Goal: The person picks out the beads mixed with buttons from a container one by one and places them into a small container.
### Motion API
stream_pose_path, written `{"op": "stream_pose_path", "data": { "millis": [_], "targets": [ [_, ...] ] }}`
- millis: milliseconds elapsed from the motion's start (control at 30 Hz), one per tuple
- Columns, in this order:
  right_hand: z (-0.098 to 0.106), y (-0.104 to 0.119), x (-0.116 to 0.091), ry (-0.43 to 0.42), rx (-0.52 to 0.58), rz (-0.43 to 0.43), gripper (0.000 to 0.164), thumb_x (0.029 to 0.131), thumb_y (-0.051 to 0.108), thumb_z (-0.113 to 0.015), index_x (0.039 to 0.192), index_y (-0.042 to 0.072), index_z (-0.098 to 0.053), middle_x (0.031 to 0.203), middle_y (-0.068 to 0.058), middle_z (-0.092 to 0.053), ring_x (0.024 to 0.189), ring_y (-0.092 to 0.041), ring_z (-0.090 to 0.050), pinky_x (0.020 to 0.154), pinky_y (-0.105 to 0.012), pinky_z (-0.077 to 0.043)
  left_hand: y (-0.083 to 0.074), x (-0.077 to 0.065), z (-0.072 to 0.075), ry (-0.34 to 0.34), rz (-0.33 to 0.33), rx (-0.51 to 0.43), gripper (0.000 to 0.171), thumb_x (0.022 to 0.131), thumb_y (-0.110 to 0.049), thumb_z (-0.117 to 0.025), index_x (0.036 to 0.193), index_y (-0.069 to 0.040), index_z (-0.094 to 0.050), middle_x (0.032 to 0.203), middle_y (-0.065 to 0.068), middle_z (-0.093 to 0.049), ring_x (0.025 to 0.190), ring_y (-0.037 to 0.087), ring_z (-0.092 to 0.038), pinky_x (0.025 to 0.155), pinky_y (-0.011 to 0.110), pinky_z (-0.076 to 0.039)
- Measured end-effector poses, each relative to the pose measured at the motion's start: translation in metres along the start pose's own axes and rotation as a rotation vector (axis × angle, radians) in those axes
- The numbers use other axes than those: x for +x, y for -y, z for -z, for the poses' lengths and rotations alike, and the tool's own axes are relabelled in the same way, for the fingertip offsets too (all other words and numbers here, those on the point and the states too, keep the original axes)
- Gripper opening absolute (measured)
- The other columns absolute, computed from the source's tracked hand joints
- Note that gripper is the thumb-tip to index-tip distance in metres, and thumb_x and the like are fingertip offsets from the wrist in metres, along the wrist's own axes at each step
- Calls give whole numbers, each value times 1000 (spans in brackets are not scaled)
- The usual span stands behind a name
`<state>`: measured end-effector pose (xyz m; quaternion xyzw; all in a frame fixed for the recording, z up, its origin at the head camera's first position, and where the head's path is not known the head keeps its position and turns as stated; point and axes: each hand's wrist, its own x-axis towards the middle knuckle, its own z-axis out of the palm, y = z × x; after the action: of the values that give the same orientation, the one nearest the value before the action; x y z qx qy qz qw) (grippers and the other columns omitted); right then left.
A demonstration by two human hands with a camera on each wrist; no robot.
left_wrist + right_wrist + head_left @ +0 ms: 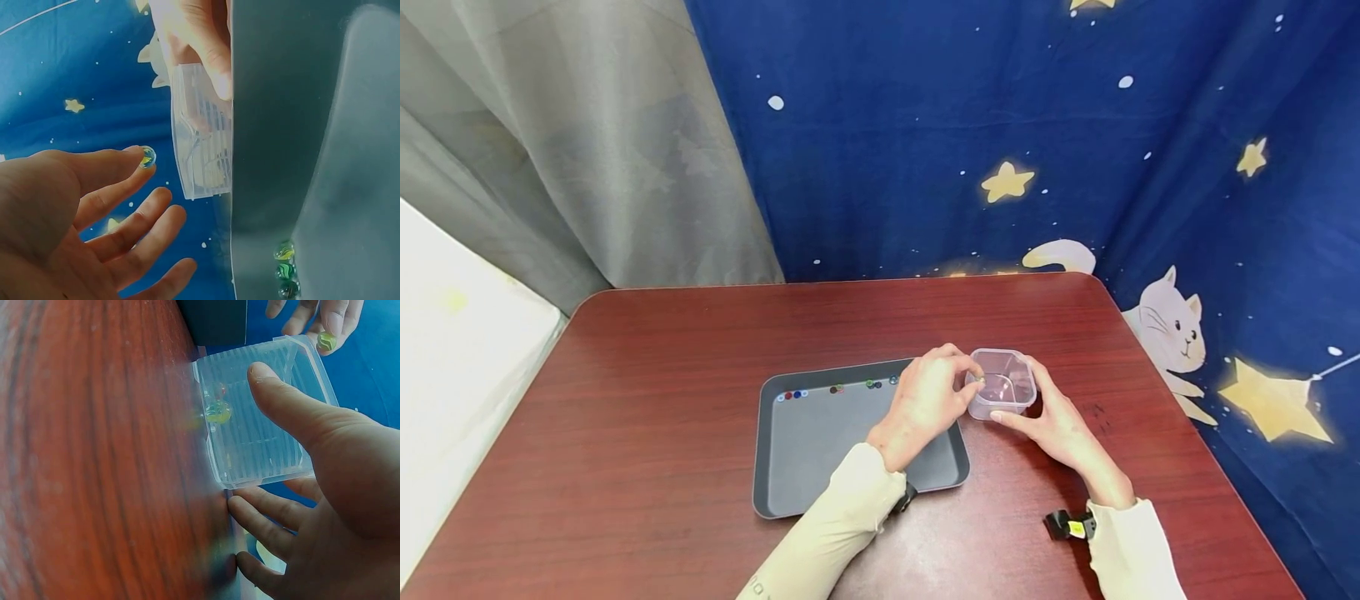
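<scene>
My left hand (925,398) pinches a clear glass marble with a yellow-green swirl (147,157) between thumb and index finger. It hovers by the left rim of a clear plastic container (997,410), its other fingers loosely spread in the left wrist view. My right hand (1062,422) holds this container from the right, thumb on the near side and fingers behind. Low in the container, a yellow-green marble (219,412) shows through the wall in the right wrist view. Beneath my left forearm lies a grey tray (820,454).
Several marbles, some dark, red or blue (788,395), others green (285,270), line the tray's far edge. The tray and container are on a reddish-brown wooden table (647,433). A blue starry curtain (887,150) and a grey curtain (587,125) hang behind it.
</scene>
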<state>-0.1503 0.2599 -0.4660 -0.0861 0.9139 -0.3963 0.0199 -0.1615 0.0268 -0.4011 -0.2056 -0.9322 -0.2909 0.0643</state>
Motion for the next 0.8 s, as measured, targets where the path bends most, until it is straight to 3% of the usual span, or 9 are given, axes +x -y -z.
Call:
{"op": "stream_pose_path", "data": {
  "millis": [167,367,800],
  "targets": [
    [0,-1,0,-5,-5,6,96,88,38,-84,163,24,-25,147,-18,-55,126,-38,-59,105,-59,-45,-1,1,-2,43,30,-7,8,93,-27,-79,100,-29,-80,92,-9,-66,71,2,-58,63,19,-43],
    [0,-1,0,-4,-9,10,96,88,38,-84,163,24,-25,147,-18,-55,127,-38,-59,105,-58,-45,-2,1,-1,79,42,3,7,94,-27,-78,100,-30,-79,90,-12,-69,74,2,-64,66,20,-48],
    [-1,-1,0,-4,-8,8,96,88,37,-84,162,24,-25,148,-18,-54,127,-39,-58,106,-59,-45,-1,3,-5,92,43,23,7,93,-28,-78,100,-30,-80,87,-14,-69,75,4,-65,65,21,-49]
  ]
}}
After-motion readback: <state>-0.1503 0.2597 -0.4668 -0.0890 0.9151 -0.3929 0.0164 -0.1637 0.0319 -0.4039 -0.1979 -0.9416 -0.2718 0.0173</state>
